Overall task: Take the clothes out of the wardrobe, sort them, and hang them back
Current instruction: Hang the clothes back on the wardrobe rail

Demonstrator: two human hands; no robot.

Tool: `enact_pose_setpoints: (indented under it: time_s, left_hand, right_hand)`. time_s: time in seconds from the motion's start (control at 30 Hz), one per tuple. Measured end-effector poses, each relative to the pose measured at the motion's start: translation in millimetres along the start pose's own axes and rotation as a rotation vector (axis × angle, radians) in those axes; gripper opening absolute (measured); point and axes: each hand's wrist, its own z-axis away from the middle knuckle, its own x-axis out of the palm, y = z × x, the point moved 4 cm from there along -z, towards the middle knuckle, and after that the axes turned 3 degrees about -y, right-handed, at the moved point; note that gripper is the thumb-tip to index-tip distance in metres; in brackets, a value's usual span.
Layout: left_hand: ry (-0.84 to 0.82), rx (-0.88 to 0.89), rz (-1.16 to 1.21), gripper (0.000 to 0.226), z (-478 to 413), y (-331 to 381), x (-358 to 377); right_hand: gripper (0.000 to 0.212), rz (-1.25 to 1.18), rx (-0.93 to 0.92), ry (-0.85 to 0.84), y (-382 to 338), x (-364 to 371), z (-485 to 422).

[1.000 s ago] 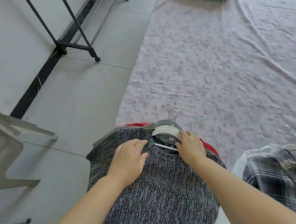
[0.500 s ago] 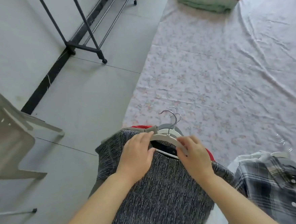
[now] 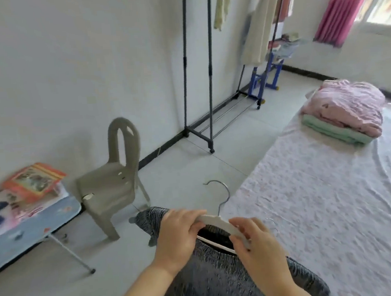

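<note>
A grey-black knit sweater (image 3: 213, 283) hangs on a white hanger (image 3: 220, 223) with a metal hook, held up low in the middle of the view. My left hand (image 3: 180, 236) grips the hanger's left arm at the sweater's shoulder. My right hand (image 3: 259, 242) grips its right arm. A dark clothes rack (image 3: 208, 77) stands against the wall ahead, with pale garments (image 3: 257, 23) hanging at its far end.
A bed with a pale floral sheet (image 3: 320, 197) fills the right; folded pink and green bedding (image 3: 342, 112) lies at its far end. A grey plastic chair (image 3: 116, 183) and a low folding table (image 3: 28, 219) with a box stand at left. Pink curtains (image 3: 342, 8) hang at top right.
The view has lifted from the floor and bed to the room. Both hands have raised the hanger with the sweater off the pile; the plaid shirt is out of view.
</note>
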Motion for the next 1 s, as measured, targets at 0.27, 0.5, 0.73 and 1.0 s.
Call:
enact_pose_setpoints:
  time_s: [0.27,0.5,0.73,1.0]
  left_hand:
    - [0.421,-0.263,-0.201,0.023,83,-2,-181]
    - [0.733,-0.426,-0.399,0.028,205,3,-330]
    - [0.967,-0.662,-0.615,0.025,360,7,-457]
    - [1.144,-0.816,-0.87,0.033,532,15,-576]
  right_hand:
    - [0.049,0.042,-0.569,-0.163,-162,18,-7]
    - [0.055,-0.022,-1.03,-0.214,-326,82,37]
    - [0.035,-0.132,-1.409,-0.276,-489,163,137]
    - [0.041,-0.367,-1.592,-0.45,-651,250,280]
